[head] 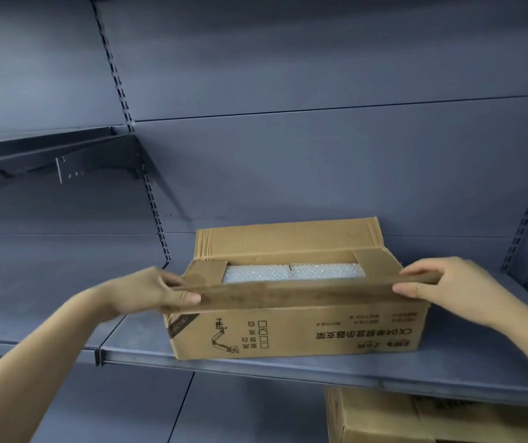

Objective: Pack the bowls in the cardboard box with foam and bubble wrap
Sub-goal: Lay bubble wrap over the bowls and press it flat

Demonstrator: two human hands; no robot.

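A brown cardboard box (294,334) with upside-down black print stands on a grey metal shelf (134,353). Its far flap stands upright and both short side flaps lie folded in. Between them, white bubble wrap (291,272) covers the contents; no bowls or foam show. The near long flap (301,290) is half raised over the opening. My left hand (157,290) pinches that flap's left end, and my right hand (438,287) grips its right end.
A second cardboard box (422,417) sits below the shelf at the lower right. A dark shelf bracket (64,158) juts out at the upper left. Slotted uprights (147,187) run down the grey back panel.
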